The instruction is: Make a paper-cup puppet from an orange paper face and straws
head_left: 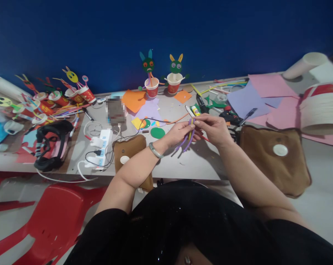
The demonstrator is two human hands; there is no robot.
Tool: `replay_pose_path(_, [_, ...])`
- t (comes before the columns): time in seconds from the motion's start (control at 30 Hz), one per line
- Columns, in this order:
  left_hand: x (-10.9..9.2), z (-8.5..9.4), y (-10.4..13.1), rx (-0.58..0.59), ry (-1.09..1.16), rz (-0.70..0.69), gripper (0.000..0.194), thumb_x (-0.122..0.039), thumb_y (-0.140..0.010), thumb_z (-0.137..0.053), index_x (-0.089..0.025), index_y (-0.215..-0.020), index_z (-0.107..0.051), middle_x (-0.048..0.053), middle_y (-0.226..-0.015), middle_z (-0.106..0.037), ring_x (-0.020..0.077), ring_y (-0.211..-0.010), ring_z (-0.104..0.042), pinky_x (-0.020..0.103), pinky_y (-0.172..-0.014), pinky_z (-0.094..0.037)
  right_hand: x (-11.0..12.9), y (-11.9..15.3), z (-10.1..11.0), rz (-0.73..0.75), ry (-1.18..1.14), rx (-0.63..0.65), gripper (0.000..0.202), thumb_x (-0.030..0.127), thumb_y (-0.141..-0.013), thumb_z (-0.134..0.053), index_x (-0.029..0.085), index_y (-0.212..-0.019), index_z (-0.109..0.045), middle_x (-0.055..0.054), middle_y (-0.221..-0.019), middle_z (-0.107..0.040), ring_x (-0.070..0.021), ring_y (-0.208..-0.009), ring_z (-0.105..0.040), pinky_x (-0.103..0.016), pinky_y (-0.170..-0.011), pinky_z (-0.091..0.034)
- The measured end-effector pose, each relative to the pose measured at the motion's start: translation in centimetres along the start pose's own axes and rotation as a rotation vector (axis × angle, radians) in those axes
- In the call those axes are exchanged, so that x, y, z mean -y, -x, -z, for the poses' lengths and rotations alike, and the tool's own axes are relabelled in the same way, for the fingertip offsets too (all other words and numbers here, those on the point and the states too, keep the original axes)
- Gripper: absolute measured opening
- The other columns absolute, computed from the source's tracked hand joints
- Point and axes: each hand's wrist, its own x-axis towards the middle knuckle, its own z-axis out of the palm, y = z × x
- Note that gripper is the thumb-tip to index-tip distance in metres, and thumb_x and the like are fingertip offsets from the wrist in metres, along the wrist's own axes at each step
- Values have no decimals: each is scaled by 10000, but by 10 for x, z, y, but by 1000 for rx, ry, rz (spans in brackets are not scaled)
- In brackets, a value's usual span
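Slim, bendable-looking purple strips (187,142), with a yellow strip (190,135) among them; all gathered into one small bundle. Exact count unclear: my own fingers cover part of it. Upper portion pinched between my left fingers (186,127) and my right fingers (207,124), purple and yellow side by side at the grip. Below, loose lengths slant down and to the left, side by side at the grip, the purple tips splaying apart. Purple ends slightly curved; yellow fairly straight. Whole bundle held up over the front part of the bench (169,162), in front of my body. Whether the strips are twisted together under my grip: cannot tell.
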Motion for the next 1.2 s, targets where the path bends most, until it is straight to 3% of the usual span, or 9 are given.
replay_pose_path(0.23, [3,0,-1,-14,-24,-20,313,-388,-1113,-669,-87,-1196,-695,84,-887,-815,137,-710,-787,257,-700,-597,-5,1,2,24,42,19,338,584,-772,-962,270,-863,-876,-71,-934,-782,-242,-891,-722,-435,-893,-623])
replay_pose_path(0.47, [4,7,0,104,-85,-93,587,-659,-924,-847,-115,-1055,-669,90,-920,-811,147,-735,-783,252,-677,-585,8,-1,5,25,43,47,382,575,-741,-1002,238,-858,-867,-62,-886,-788,-203,-807,-709,-367,-787,-618])
replay_pose_path(0.67, [11,12,-3,134,-179,-150,600,-694,-952,-797,-124,-1106,-695,82,-871,-798,161,-756,-787,268,-699,-595,18,-5,5,-145,8,157,517,661,-661,-1027,211,-798,-812,-27,-679,-709,-164,-592,-618,-337,-597,-568])
replay_pose_path(0.83, [14,12,-4,117,-163,-146,620,-730,-899,-830,-146,-1044,-683,42,-792,-761,163,-756,-789,269,-718,-595,19,-5,5,-203,11,215,536,678,-697,-1004,212,-792,-758,-22,-638,-681,-158,-549,-591,-323,-533,-519])
replay_pose_path(1.0, [16,10,-6,43,-60,-159,608,-664,-824,-930,-138,-1013,-691,56,-871,-794,146,-767,-781,290,-786,-615,21,-7,5,-177,25,205,493,652,-731,-984,224,-786,-746,-23,-646,-668,-163,-567,-584,-338,-557,-528])
replay_pose_path(1.2, [11,8,-3,14,-21,-140,553,-634,-854,-918,-126,-973,-735,94,-887,-830,155,-768,-788,320,-824,-636,19,-10,6,-120,30,167,489,622,-706,-1000,205,-767,-752,-32,-709,-698,-164,-656,-625,-335,-655,-561])
